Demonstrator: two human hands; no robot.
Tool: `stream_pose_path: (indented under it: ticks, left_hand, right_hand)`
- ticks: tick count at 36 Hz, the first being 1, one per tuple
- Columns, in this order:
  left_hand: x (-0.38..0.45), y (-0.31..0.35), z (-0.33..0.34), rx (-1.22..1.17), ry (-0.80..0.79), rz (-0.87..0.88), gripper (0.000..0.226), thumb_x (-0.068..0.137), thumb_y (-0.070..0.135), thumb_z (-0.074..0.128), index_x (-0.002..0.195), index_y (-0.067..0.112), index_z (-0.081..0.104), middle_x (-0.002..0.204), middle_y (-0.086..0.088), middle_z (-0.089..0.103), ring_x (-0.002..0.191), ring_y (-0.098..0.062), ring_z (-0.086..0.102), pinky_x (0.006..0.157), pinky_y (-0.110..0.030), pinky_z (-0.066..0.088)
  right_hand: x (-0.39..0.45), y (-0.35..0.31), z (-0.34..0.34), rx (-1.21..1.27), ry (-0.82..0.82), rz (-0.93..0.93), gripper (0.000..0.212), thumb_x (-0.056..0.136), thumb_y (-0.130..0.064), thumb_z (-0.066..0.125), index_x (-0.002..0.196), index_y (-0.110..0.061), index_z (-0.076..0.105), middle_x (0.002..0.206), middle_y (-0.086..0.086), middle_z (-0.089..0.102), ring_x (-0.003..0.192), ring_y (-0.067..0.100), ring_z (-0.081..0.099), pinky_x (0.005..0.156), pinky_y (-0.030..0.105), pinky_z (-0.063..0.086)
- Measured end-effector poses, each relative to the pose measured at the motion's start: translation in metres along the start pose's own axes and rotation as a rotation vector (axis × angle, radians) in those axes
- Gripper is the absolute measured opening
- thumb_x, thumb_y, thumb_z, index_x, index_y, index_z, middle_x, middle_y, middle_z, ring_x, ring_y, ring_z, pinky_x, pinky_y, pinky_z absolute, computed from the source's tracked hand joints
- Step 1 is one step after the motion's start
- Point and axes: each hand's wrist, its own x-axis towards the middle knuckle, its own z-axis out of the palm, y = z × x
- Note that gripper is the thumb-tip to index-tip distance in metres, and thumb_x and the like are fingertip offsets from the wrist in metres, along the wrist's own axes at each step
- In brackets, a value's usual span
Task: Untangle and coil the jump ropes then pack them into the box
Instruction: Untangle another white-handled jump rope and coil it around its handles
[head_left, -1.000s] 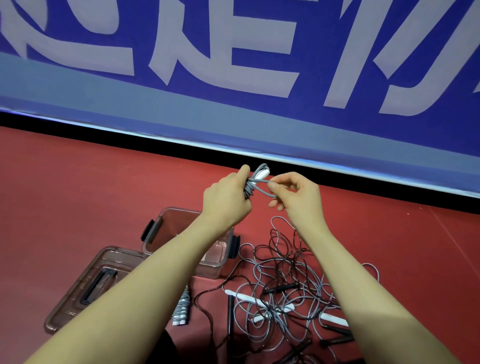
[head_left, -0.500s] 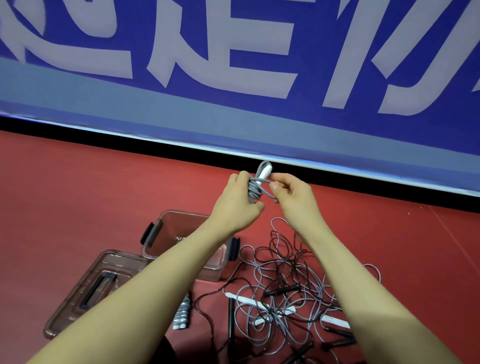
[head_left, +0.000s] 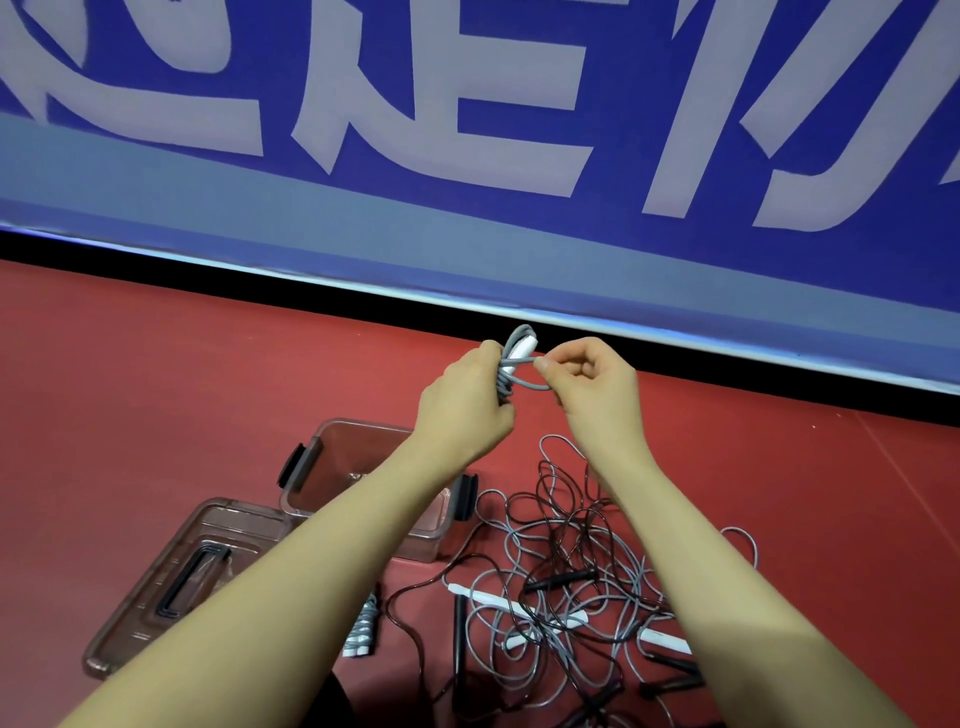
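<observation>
The box (head_left: 363, 447) stands open at the top, though the left forearm crosses above its near right corner. Its lid (head_left: 171, 582) lies flat just beside it on the near left. A coiled rope (head_left: 363, 626) lies near the lid's right edge. To the right, a tangle of ropes (head_left: 571, 571) covers the floor (head_left: 182, 374), touching the box's right latch. Left of and beyond the box the red floor lies bare up to the banner (head_left: 467, 234).

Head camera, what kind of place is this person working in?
Probably an indoor sports hall: a red floor, a blue barrier board with big white lettering along its edge, and a tangle of jump ropes beside a plastic box.
</observation>
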Motion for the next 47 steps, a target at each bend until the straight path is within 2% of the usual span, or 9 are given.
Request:
stream_pose_path:
  ticks: [3,7,13,19,25,30,36,42,47]
  left_hand:
    - [0.000,-0.003,0.003,0.249,0.070,0.082,0.017,0.081,0.011,0.056,0.095,0.012,0.045,0.096,-0.007,0.052,0.084,-0.033,0.053,0.056,-0.033,0.030]
    - [0.004,-0.008,0.004,0.429,0.166,0.265,0.030,0.050,0.000,0.078,0.070,0.008,0.057,0.061,-0.008,0.051,0.047,-0.029,0.048,0.045,-0.022,0.012]
    - [0.002,-0.007,0.007,0.537,0.231,0.408,0.025,0.067,0.010,0.035,0.065,0.014,0.059,0.058,-0.003,0.050,0.047,-0.023,0.045,0.050,-0.025,0.020]
    - [0.000,-0.005,0.005,0.639,0.247,0.482,0.026,0.066,0.009,0.034,0.066,0.014,0.059,0.062,-0.003,0.050,0.049,-0.023,0.046,0.051,-0.027,0.019]
    - [0.002,-0.001,0.005,0.511,0.110,0.326,0.036,0.046,0.006,0.081,0.074,0.012,0.058,0.069,-0.005,0.052,0.049,-0.027,0.049,0.050,-0.022,0.019]
    - [-0.004,0.002,0.005,0.495,-0.084,0.197,0.022,0.088,0.017,0.049,0.110,0.018,0.046,0.102,-0.001,0.050,0.086,-0.031,0.056,0.052,-0.028,0.022]
    - [-0.005,-0.005,-0.005,0.377,-0.133,0.338,0.021,0.076,0.035,0.048,0.088,0.020,0.038,0.082,0.005,0.040,0.076,-0.028,0.054,0.056,-0.029,0.026]
    - [-0.009,-0.008,-0.006,0.288,-0.106,0.354,0.045,0.066,0.052,0.005,0.083,0.022,0.034,0.079,0.007,0.039,0.066,-0.020,0.036,0.056,-0.030,0.023]
    - [-0.006,-0.005,-0.003,0.250,-0.083,0.285,0.029,0.094,0.042,0.028,0.078,0.020,0.038,0.075,0.005,0.041,0.067,-0.021,0.044,0.048,-0.029,0.018]
  right_hand:
    - [0.000,-0.004,-0.002,-0.029,0.008,-0.053,0.014,0.081,-0.004,0.067,0.074,-0.012,0.059,0.066,0.006,0.055,0.057,0.008,0.046,0.055,0.018,0.039]
    - [0.001,-0.003,-0.006,-0.071,0.004,-0.036,0.016,0.078,0.001,0.067,0.070,-0.011,0.059,0.063,0.005,0.055,0.058,0.009,0.046,0.054,0.017,0.038]
    - [0.008,0.004,-0.009,-0.133,0.012,0.094,0.017,0.075,-0.002,0.069,0.075,-0.015,0.058,0.068,0.003,0.060,0.059,0.012,0.051,0.057,0.025,0.038]
    - [0.008,0.006,-0.011,-0.249,-0.111,0.085,0.021,0.078,-0.003,0.063,0.093,-0.017,0.069,0.063,-0.001,0.053,0.057,0.013,0.044,0.059,0.028,0.036]
    - [0.004,0.000,-0.010,-0.334,-0.074,-0.079,0.020,0.078,0.000,0.060,0.083,-0.015,0.073,0.075,-0.004,0.061,0.070,0.014,0.054,0.064,0.023,0.041]
    - [0.003,0.007,-0.007,-0.445,-0.086,-0.149,0.015,0.081,0.001,0.056,0.083,-0.010,0.066,0.091,0.001,0.052,0.085,0.017,0.050,0.072,0.022,0.036]
    - [0.000,0.007,-0.011,-0.380,-0.210,-0.125,0.015,0.084,0.003,0.053,0.087,-0.011,0.057,0.101,0.005,0.059,0.091,0.018,0.055,0.080,0.023,0.043]
    - [-0.003,0.006,-0.010,-0.361,-0.230,-0.058,0.016,0.086,0.002,0.049,0.088,-0.013,0.055,0.096,0.005,0.064,0.086,0.020,0.057,0.069,0.027,0.042]
    - [-0.004,0.005,-0.009,-0.373,-0.228,-0.069,0.017,0.086,0.001,0.049,0.087,-0.015,0.054,0.097,0.005,0.063,0.089,0.020,0.058,0.074,0.030,0.046]
